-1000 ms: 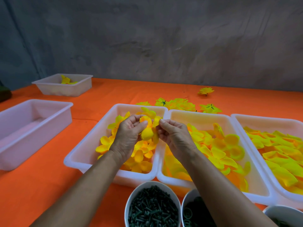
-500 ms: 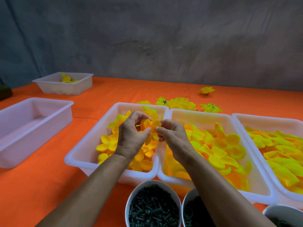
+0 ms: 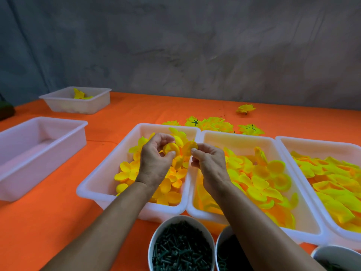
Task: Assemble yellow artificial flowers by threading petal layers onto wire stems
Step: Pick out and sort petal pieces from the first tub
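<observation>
Grey, mottled wall stands behind the orange table [image 3: 58, 222] I am watching. Over the far right corner of the leftmost petal tray [image 3: 101, 184] I see both hands raised close together. My view shows the left hand [image 3: 156, 159] with fingers curled, thumb and forefinger pinching a yellow petal layer [image 3: 171, 149]. The right hand [image 3: 210, 165] pinches a second petal piece [image 3: 189, 148] between thumb and fingertip, its other fingers folded in; the two pieces sit just beside each other, and I cannot tell whether they touch. That tray holds small cupped yellow petals. The middle tray [image 3: 304, 222] beside it holds wider yellow petals, and the right tray [image 3: 283, 141], touching it, runs off the table's right edge full of long petals. Finished flowers [image 3: 214, 124] lie behind the trays toward the far edge, one flower [image 3: 245, 108] apart. An empty-looking tub [image 3: 48, 137] sits at the left edge, a small tub [image 3: 84, 106] near the far left corner. Bowls of dark green parts [image 3: 181, 249] line the near edge.
</observation>
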Demonstrator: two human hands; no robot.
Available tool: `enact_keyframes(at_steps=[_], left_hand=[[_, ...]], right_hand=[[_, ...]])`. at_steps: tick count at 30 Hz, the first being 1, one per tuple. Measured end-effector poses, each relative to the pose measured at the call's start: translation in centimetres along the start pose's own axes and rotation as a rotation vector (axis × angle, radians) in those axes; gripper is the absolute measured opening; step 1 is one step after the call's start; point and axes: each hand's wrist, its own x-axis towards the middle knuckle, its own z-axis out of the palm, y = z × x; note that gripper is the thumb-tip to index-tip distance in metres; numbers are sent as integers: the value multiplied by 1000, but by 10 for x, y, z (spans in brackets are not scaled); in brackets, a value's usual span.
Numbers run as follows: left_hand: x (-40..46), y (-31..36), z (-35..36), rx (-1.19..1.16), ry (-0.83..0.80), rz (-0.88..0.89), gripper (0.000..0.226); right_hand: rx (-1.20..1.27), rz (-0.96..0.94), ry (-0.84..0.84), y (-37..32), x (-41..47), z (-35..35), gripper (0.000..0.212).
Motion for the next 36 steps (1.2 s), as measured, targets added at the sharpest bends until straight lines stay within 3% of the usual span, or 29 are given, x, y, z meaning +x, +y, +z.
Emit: enact_keyframes(at_steps=[3, 7, 12, 16, 20, 25, 28, 31, 36], left_hand=[[-2, 1, 1, -16, -88, -42, 32], [0, 3, -4, -146, -10, -262, 23], [1, 6, -4, -182, 13, -442, 19], [11, -5, -19, -199, 140, -588, 23], [14, -14, -20, 5, 114, -636, 20], [18, -20, -28, 309, 263, -740, 7], [13, -24, -22, 367, 66, -778, 20], [11, -22, -18, 722, -139, -671, 11], [1, -19, -11, 986, -159, -454, 42]], right_hand=[[-76, -66, -119, -2, -1, -1, 18], [-223, -177, -247, 2, -3, 3, 24], [-341, -313, -231, 7, -4, 6, 15], [-280, -311, -186, 6, -2, 4, 13], [-82, -151, -116, 2, 2, 0, 15], [206, -27, 98, -1, 7, -10, 21], [231, 82, -11, -3, 3, -9, 16], [240, 156, -78, -5, 2, -8, 14], [197, 172, -113, -6, 2, -10, 13]])
